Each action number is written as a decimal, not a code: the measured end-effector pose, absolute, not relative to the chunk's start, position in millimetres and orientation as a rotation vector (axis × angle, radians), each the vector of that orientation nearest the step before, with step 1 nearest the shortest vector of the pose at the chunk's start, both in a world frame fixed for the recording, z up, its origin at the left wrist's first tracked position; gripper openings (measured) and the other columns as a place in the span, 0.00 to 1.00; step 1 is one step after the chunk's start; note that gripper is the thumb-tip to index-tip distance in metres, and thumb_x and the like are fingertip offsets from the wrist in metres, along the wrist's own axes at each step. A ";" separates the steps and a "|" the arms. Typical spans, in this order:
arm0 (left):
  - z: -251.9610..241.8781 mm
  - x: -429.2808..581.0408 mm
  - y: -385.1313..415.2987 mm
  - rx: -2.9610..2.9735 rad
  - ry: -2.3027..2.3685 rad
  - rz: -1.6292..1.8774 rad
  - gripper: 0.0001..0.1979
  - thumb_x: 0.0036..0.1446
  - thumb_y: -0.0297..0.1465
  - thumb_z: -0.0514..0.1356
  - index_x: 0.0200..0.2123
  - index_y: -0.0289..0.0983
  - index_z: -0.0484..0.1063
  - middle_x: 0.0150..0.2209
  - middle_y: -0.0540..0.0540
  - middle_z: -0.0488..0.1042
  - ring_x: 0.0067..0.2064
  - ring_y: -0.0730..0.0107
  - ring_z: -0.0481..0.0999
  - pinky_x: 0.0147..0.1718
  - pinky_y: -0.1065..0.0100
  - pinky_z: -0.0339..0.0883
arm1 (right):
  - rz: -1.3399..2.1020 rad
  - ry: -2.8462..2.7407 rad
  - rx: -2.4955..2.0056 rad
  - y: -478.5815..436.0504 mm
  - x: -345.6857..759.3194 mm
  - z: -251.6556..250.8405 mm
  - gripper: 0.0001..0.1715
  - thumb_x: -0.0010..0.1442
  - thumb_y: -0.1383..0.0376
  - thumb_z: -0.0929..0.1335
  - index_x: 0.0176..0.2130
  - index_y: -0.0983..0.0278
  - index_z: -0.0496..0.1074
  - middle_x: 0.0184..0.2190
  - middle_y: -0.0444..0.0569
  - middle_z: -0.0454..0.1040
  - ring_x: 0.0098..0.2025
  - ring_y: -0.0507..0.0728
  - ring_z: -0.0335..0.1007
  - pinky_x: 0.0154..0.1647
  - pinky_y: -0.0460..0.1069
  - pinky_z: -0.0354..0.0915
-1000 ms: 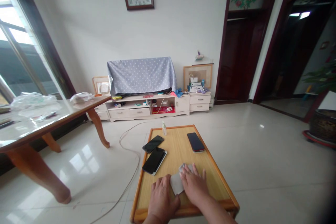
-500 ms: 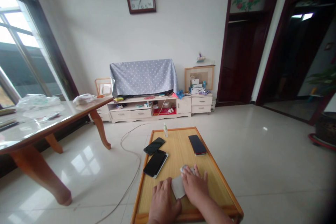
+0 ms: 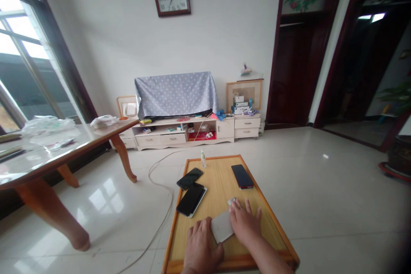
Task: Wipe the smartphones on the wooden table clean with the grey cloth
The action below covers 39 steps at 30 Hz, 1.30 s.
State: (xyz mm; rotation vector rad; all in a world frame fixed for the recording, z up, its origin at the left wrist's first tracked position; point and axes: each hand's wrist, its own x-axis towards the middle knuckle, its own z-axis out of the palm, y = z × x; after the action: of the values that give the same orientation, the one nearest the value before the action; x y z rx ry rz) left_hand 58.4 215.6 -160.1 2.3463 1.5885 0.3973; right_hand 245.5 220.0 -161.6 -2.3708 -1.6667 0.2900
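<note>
A pale, flat rectangular phone point(image 3: 221, 227) lies on the small wooden table point(image 3: 221, 171). My left hand point(image 3: 202, 244) is curled around its left side, thumb at the near edge and fingers along the far one. Over the phone's right end, my right hand point(image 3: 246, 224) presses a crumpled whitish tissue point(image 3: 231, 201), which pokes out beyond the fingertips. Most of the tissue is hidden under that hand. Left of the far edge of the phone rest a black phone point(image 3: 192, 199) and a dark phone point(image 3: 190, 178). Another dark phone point(image 3: 242, 176) lies at the right.
A small clear spray bottle point(image 3: 203, 159) stands at the table's far edge. A larger table point(image 3: 86, 135) with plastic bags point(image 3: 48, 125) is on the left. A cable point(image 3: 167, 186) runs over the floor. A low white cabinet point(image 3: 160, 139) stands by the wall.
My right hand has slid a little to the right across the phone, uncovering more of its pale surface. The tissue has moved with it. My left hand keeps its hold.
</note>
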 end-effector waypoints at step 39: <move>-163.4 59.9 213.5 2.371 1.594 0.423 0.30 0.49 0.37 0.59 0.57 0.40 0.64 0.55 0.42 0.72 0.57 0.58 0.67 0.58 0.63 0.50 | 0.370 -1.896 -2.071 159.8 230.0 -156.9 0.34 0.72 0.52 0.47 0.64 0.52 0.67 0.66 0.42 0.62 0.73 0.68 0.38 0.68 0.74 0.25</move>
State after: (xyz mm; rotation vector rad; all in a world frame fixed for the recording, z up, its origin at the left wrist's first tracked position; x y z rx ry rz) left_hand 59.9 213.5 -163.4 2.3715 1.5943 0.4228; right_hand 230.0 159.8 -156.9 -2.0714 -1.8962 0.3701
